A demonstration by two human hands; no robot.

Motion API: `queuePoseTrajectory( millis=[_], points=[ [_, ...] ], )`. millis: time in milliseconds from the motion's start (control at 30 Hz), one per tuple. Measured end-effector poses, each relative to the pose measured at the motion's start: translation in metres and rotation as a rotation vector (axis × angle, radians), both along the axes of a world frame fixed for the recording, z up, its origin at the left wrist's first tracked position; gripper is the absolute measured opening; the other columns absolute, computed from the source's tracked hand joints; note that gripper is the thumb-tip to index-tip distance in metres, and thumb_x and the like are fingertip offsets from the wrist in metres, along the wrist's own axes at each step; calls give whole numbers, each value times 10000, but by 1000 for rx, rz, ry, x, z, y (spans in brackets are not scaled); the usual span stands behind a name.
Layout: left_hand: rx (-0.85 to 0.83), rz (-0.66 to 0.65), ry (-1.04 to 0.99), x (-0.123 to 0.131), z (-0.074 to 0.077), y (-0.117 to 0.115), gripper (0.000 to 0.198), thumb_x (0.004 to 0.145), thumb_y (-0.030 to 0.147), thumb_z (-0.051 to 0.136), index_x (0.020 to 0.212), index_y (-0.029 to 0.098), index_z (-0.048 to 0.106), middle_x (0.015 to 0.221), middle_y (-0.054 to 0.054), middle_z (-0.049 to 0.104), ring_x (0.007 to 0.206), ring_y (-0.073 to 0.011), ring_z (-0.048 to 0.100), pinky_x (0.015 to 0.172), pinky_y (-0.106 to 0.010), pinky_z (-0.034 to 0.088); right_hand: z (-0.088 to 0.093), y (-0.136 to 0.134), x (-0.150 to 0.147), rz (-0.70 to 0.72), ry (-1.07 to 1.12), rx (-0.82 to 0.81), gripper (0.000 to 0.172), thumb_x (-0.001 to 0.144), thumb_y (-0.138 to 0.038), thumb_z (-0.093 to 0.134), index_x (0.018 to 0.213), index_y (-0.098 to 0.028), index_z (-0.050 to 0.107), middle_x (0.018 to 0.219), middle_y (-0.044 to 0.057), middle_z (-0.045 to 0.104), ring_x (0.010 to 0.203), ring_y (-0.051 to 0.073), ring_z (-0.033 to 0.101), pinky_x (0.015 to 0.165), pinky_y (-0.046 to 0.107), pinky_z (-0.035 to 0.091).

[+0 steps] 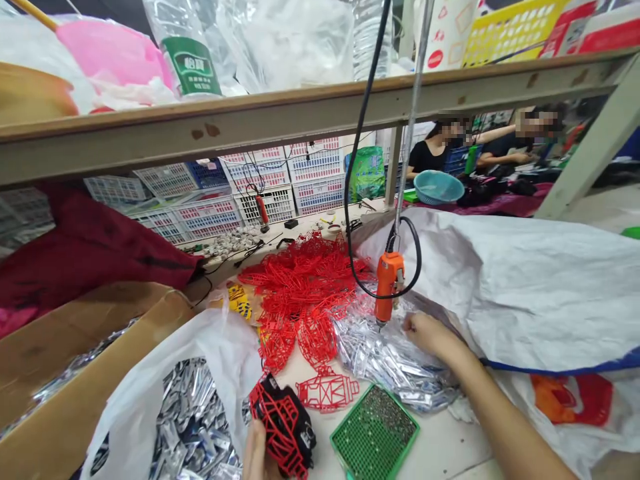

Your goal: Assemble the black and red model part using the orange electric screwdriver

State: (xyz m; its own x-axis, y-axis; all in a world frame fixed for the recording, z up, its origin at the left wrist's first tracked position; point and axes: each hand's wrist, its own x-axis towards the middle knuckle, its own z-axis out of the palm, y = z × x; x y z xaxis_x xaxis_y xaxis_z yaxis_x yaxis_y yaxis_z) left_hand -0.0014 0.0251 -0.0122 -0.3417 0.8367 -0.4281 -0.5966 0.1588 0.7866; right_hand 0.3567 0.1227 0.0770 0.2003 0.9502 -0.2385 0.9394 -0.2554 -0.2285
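My left hand (257, 453) sits at the bottom edge, closed on a black toy body with a red lattice frame (283, 423) over it. My right hand (425, 333) reaches forward into a heap of small silver foil packets (390, 360), fingers curled on them; what they pinch is too small to name. An orange electric screwdriver (389, 285) hangs on a cable just above that hand. A loose red lattice frame (327, 391) lies on the table between my hands, in front of a large pile of red frames (300, 280).
A green screw tray (374, 435) lies at the front. A white bag of silver packets (190, 413) and a cardboard box (75, 373) stand left; a big white sack (525, 287) fills the right. A shelf beam (300, 113) crosses overhead. Two people sit at back right.
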Motion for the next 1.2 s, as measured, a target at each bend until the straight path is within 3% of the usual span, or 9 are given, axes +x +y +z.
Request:
queuePoseTrajectory(
  millis=[200, 300, 467, 533, 633, 833, 967, 1067, 1200],
  points=[
    [42, 9, -189, 34, 91, 54, 512, 983, 567, 538, 1364, 269, 708, 1193, -84, 810, 1229, -307, 718, 1110, -471, 548, -10, -6, -21, 109, 13, 27, 344, 1020, -349, 682, 1312, -175, 635, 1254, 100, 675, 1119, 259, 678, 1014, 506, 567],
    [51, -39, -159, 47, 111, 77, 445, 1058, 447, 469, 1351, 211, 706, 1131, -93, 821, 1165, -247, 748, 1112, -407, 541, -12, -5, -24, 157, 22, 65, 269, 1024, -323, 674, 1242, -165, 669, 1228, 89, 693, 1141, 253, 675, 1043, 504, 547],
    [133, -53, -144, 56, 91, 97, 366, 1044, 405, 573, 1349, 240, 689, 1190, -72, 804, 1131, -196, 756, 1099, -340, 540, -13, -7, -16, 148, 38, 165, 216, 968, -215, 671, 1175, -156, 686, 1094, 92, 753, 1004, 242, 721, 887, 378, 552],
    [126, -50, -161, 56, 80, 97, 330, 1045, 373, 581, 1322, 240, 699, 1184, -69, 807, 1078, -180, 771, 1052, -314, 570, -13, -11, -10, 85, 28, 223, 152, 965, -261, 613, 1054, -178, 704, 959, 109, 772, 895, 272, 738, 738, 337, 504],
    [105, -55, -204, 54, 73, 95, 321, 1070, 330, 516, 1304, 219, 708, 1117, -87, 822, 963, -179, 795, 964, -318, 621, -10, -20, -2, -8, 33, 333, 295, 979, -443, 482, 861, -226, 642, 801, 115, 747, 796, 318, 732, 631, 345, 422],
    [117, -21, -279, 49, 88, 93, 380, 1081, 298, 426, 1298, 189, 718, 1060, -83, 833, 1025, -183, 789, 978, -307, 614, -2, -30, -4, -111, 86, 538, 666, 856, -878, 192, 714, -273, 430, 615, 63, 600, 579, 263, 612, 570, 355, 421],
    [84, -20, -329, 50, 99, 92, 478, 1081, 389, 380, 1203, 126, 761, 961, -120, 836, 899, -230, 808, 963, -379, 631, 23, -54, -22, -157, 152, 713, 803, 812, -993, 257, 726, -255, 562, 494, -7, 492, 414, 196, 482, 428, 315, 347],
    [30, -53, -314, 52, 93, 92, 528, 1084, 411, 345, 1103, 108, 778, 949, -143, 834, 759, -219, 797, 904, -390, 647, 57, -78, -44, 3, 343, 852, 637, 879, -858, 528, 702, -253, 612, 492, -23, 507, 390, 153, 465, 390, 277, 386],
    [105, -104, -204, 55, 67, 89, 512, 988, 596, 543, 1127, 154, 760, 1046, -136, 826, 969, -255, 793, 962, -407, 619, 80, -74, -90, 507, 895, 762, 396, 975, -605, 661, 769, -268, 687, 601, -3, 656, 494, 151, 624, 422, 222, 488]
  ],
)
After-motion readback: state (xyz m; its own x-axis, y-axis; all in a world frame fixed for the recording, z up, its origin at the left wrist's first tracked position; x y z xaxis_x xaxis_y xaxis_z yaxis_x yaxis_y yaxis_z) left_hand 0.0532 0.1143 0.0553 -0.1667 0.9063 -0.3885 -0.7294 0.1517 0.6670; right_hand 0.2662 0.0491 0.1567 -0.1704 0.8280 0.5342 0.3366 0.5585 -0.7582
